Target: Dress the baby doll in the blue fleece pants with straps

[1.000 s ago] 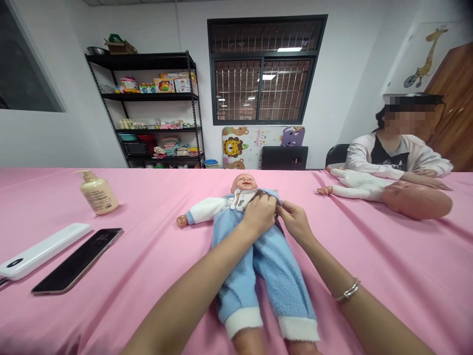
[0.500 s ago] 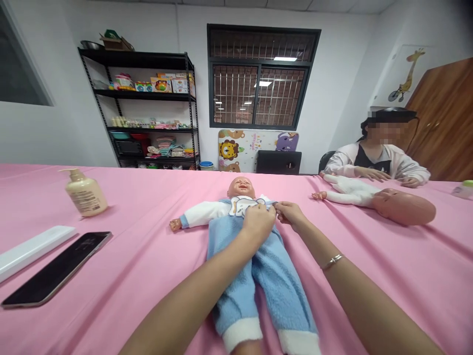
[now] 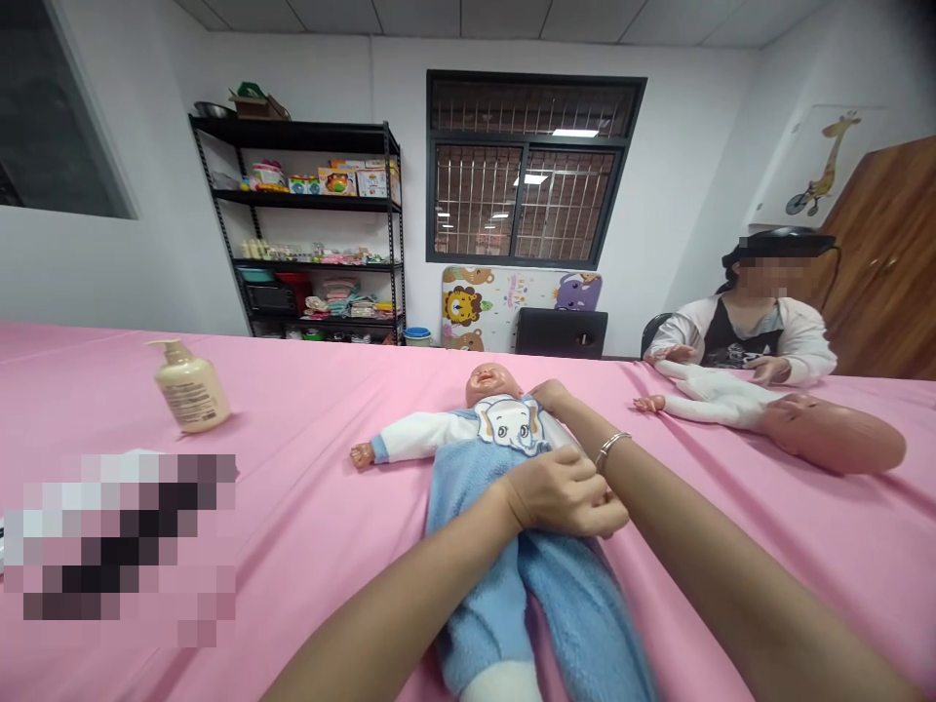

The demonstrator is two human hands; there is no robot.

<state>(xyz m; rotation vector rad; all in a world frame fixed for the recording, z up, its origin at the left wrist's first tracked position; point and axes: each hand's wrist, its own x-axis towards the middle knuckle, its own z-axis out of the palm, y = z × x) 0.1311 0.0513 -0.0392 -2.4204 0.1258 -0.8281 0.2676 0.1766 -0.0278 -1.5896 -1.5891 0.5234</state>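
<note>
A baby doll (image 3: 488, 385) lies on its back on the pink-covered table (image 3: 307, 546), head away from me, wearing a white-sleeved top with an elephant bib (image 3: 508, 424) under blue fleece overalls (image 3: 497, 604). My left hand (image 3: 560, 492) lies across the doll's middle, fingers curled into the fleece near its side. My right hand (image 3: 550, 395) is at the doll's shoulder beside the head, its fingers mostly hidden. My right arm covers the doll's other sleeve.
A cream pump bottle (image 3: 191, 390) stands at the left, beside a pixelated patch (image 3: 117, 536) hiding whatever lies there. At right, a seated person (image 3: 746, 336) has both hands near a second doll (image 3: 830, 429). Shelves (image 3: 299, 234) stand against the far wall.
My right hand has moved from the overalls' chest edge up to the doll's shoulder. My left hand has slid down from the bib to the belly, leaving the elephant bib uncovered. The view has shifted slightly.
</note>
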